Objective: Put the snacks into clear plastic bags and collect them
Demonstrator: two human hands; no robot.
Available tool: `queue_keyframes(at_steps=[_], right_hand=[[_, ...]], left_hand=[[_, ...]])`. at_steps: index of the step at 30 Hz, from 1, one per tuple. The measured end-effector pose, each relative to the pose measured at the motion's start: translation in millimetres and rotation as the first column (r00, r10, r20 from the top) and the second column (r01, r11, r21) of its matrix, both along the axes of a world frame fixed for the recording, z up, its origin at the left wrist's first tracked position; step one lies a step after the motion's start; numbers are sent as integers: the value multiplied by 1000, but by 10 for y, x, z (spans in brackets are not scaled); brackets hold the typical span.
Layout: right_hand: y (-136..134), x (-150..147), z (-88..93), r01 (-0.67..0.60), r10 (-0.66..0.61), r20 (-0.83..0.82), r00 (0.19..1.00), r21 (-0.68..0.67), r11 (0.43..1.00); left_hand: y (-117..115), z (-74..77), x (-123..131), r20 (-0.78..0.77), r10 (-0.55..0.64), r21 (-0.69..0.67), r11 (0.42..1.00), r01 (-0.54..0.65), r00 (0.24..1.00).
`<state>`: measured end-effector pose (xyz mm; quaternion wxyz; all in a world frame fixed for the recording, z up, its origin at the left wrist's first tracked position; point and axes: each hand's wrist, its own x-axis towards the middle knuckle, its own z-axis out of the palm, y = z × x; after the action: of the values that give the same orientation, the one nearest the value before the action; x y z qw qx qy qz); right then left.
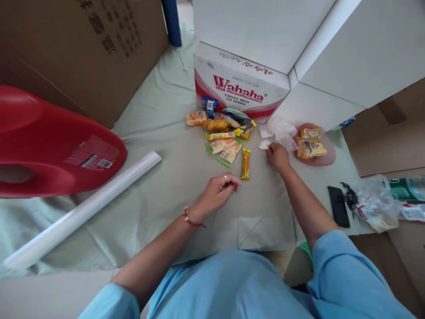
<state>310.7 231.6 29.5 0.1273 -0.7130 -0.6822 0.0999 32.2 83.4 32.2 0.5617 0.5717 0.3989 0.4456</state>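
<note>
A pile of wrapped snacks (222,130) lies on a pale green cloth (159,195) in front of a Wahaha box (237,88). A single yellow snack bar (245,164) lies apart from the pile. My left hand (219,190) hovers just left of this bar, fingers curled together, nothing visible in them. My right hand (277,155) is closed on the edge of a thin clear plastic bag (280,130). Right of it, a reddish bag (315,146) holds a few more snacks.
A red plastic stool (49,141) lies on its side at the left. A white roll (83,210) stretches across the cloth. Cardboard boxes (93,48) and white boxes (325,53) ring the area. A black phone (338,206), keys and a crumpled bag (378,204) sit at the right.
</note>
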Motion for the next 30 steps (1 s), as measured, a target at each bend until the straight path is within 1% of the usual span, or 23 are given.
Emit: queue_keyframes(at_steps=[1,2,3,4,5,6,7,8,9,10,11,13,15,18,21,23,26,28,30], right_hand=[[-105,-18,-16,40,-38,-96,995,20,999],[-240,-35,-21,93,-84,-247,965,23,995],[-403,-56,-18,149,-134,-445,885,-3,989],[-589,-85,-8,184,-178,-647,741,-60,981],[-789,-124,5,182,-215,-805,553,-135,974],[-991,-173,20,140,-247,-895,371,-208,968],[-1184,-231,35,81,-278,-934,225,-267,960],[-1359,-295,48,19,-311,-943,121,-311,950],[-1508,-361,58,-31,-343,-938,59,-345,938],[-1625,-425,65,-63,-370,-929,27,-371,927],[-1711,-483,68,-83,-390,-921,17,-390,917],[-1798,-571,66,-89,-406,-914,23,-406,909],[-1813,-613,61,-64,-400,-916,38,-401,914],[-1802,-613,62,7,-380,-923,56,-380,925],[-1820,-586,73,62,-372,-927,49,-369,927],[-1843,-570,85,56,-372,-927,42,-370,927],[-1873,-549,104,6,-381,-923,46,-381,925],[-1885,-536,112,-28,-394,-918,41,-395,918],[-1893,-522,109,-58,-407,-913,29,-408,911]], left_hand=[[44,-42,70,88,-54,-62,996,60,995],[69,-90,137,172,-93,-122,986,115,981],[78,-142,197,247,-111,-179,971,158,963],[74,-193,249,305,-109,-229,956,184,946],[62,-239,292,347,-91,-274,942,194,933],[47,-278,326,379,-64,-313,930,194,923],[33,-309,350,404,-42,-347,917,196,914],[24,-333,365,425,-29,-373,905,204,905],[20,-350,372,443,-30,-389,894,222,896],[22,-364,373,455,-49,-393,885,250,889],[28,-375,369,461,-79,-385,879,280,884],[44,-395,354,447,-145,-349,880,321,883],[53,-410,338,413,-177,-312,894,322,893],[45,-409,319,387,-159,-297,911,286,908],[32,-380,304,429,-142,-311,904,293,892],[32,-358,293,509,-111,-357,875,327,853],[49,-341,272,598,-32,-452,812,370,801],[63,-346,257,609,-32,-480,780,401,792],[74,-360,245,617,-71,-486,749,451,784]])
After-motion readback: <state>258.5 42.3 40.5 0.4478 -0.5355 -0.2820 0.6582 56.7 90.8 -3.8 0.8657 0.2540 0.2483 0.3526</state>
